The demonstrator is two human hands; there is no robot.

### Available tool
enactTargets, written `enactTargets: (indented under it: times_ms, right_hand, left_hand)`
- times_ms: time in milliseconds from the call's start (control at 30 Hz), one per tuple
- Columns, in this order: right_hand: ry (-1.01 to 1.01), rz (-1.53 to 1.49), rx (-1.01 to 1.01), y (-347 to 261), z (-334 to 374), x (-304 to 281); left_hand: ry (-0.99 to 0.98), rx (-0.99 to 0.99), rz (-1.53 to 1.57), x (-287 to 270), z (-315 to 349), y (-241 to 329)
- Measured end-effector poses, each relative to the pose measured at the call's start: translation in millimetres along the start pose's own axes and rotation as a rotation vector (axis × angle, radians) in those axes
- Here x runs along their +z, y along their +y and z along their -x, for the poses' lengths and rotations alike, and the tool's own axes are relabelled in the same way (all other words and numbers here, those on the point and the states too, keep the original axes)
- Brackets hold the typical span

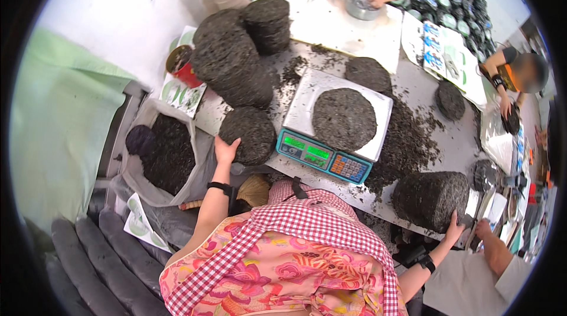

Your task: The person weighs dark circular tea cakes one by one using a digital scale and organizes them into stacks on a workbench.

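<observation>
My left hand [226, 149] grips the near left edge of a dark round cake [251, 133] that looks like pressed dried seaweed, its thumb lying on the rim. My right hand [453, 232] is closed against the near right end of a stack of similar cakes [422, 198] at the table's near edge; some of its fingers are hidden. Between my arms stands a teal digital scale [322, 156] with lit green displays. One round cake [344, 120] lies flat on its metal pan.
Tall cake stacks [227, 59] rise at the far left. Loose dark flakes [410, 139] cover the table right of the scale. An open sack [162, 198] of flakes stands left. Co-workers' hands work over a metal bowl [362, 6] and at the right; another person's forearm [495, 248] is near my right hand.
</observation>
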State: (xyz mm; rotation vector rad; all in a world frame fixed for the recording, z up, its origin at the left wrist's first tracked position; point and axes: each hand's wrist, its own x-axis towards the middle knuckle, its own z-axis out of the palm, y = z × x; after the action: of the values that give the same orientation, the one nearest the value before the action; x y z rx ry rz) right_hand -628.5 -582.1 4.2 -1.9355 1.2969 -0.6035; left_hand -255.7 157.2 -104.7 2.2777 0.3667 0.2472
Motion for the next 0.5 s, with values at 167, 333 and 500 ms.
enactTargets:
  times_ms: [167, 333, 500]
  right_hand:
    - [0.189, 0.299, 0.077, -11.7, 5.0, 22.5]
    - [0.237, -0.471, -0.05, -111.6, 30.9, 17.5]
    - [-0.274, -0.449, -0.076, -227.8, 90.9, 124.4]
  left_hand:
    - [0.193, 0.075, -0.437, -3.8, 5.8, 25.6]
    - [0.148, 0.16, -0.197, -34.7, 0.5, 40.1]
    - [0.129, 0.326, 0.151, -42.4, -3.1, 126.2]
